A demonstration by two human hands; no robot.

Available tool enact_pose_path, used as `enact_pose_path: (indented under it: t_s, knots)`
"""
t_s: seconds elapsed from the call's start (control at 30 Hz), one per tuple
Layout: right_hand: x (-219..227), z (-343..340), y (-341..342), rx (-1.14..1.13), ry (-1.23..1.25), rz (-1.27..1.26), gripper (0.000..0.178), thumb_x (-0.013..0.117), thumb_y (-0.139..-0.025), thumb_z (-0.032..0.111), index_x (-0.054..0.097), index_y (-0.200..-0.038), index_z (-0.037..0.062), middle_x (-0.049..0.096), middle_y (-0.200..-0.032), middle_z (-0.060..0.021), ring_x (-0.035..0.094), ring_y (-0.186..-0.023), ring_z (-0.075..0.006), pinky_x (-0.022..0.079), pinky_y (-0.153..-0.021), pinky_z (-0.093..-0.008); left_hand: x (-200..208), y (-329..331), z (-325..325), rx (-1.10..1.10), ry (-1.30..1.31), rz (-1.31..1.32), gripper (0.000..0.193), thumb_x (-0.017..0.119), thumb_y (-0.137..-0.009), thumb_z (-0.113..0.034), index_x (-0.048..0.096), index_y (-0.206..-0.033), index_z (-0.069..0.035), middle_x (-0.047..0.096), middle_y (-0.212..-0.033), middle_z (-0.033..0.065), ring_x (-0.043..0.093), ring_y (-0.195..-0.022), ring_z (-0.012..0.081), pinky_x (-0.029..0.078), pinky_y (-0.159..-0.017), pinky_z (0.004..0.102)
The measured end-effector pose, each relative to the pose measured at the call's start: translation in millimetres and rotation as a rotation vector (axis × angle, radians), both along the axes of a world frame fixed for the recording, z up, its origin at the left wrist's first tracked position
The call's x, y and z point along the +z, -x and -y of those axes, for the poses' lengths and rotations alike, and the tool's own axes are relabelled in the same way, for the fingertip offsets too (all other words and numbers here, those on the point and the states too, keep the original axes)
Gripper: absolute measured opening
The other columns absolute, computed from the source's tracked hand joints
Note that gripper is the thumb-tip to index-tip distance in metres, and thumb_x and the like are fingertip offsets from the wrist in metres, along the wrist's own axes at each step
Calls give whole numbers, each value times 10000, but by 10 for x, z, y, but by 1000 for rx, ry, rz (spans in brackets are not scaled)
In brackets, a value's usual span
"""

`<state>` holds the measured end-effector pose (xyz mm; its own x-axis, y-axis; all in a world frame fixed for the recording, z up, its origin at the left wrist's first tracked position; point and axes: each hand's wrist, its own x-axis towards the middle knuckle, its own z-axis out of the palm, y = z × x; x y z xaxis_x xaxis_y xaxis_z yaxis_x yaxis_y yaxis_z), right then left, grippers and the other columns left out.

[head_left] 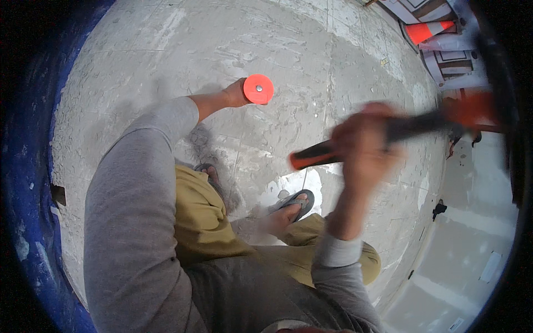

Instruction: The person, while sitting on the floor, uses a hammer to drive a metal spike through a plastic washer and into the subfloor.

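Note:
My left hand (pixel 235 93) is stretched forward, closed around a chisel (pixel 259 95) seen end-on. Its round orange guard, with a metal striking end in the middle, hides the shaft and most of my fingers. At the right, my right hand (pixel 363 139) is raised and wrapped round the black and orange handle of a hammer (pixel 413 126). Motion smears both hand and hammer, and the hammer's head is lost in the blur at the right edge. The hammer is well apart from the chisel. Beneath lies a grey floor (pixel 288 55) with rough, scraped patches.
My sandalled feet (pixel 300 204) are on the floor below the chisel. A blue sheet (pixel 33 222) runs along the left side. An orange and white cone (pixel 427 31) lies at the far right, near printed packages (pixel 455 66). A patched wall (pixel 461 261) stands to the right.

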<state>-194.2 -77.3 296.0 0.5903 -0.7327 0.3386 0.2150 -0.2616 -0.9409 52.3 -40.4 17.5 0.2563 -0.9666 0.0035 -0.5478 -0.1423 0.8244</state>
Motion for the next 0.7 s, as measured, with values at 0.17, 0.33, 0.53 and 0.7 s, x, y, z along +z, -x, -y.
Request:
enact_pose_path:
  t_s: [0.17,0.33,0.53,0.7]
  knots:
    - [-1038,-82,134,162,-260,-974,190,591,-855,135,534,-837,-45,519,-551,-99,560,-443,-191,447,-404,-334,100,-8,8,-72,331,6,475,791,-738,-316,607,-1107,-79,652,-1062,88,613,-999,260,475,-900,377]
    - [-501,-172,410,45,-468,-862,188,621,-853,124,520,-822,-31,511,-553,-56,485,-385,-127,426,-357,-279,117,19,-56,-59,32,-17,534,791,-728,-405,608,-1120,-93,649,-1114,99,601,-1050,263,483,-908,371]
    - [402,-77,338,-87,-236,-370,141,645,-857,91,541,-852,-5,493,-520,-13,450,-372,-91,357,-349,-243,125,-21,-15,-102,-32,-54,530,780,-743,-426,606,-1110,-86,659,-1082,101,609,-1019,271,495,-882,363]
    - [168,-158,92,-120,-139,-248,126,650,-871,99,550,-865,22,522,-544,-4,492,-422,-77,378,-391,-234,108,-24,17,-146,44,-34,516,769,-750,-435,611,-1099,-88,658,-1080,106,610,-996,271,495,-871,363]
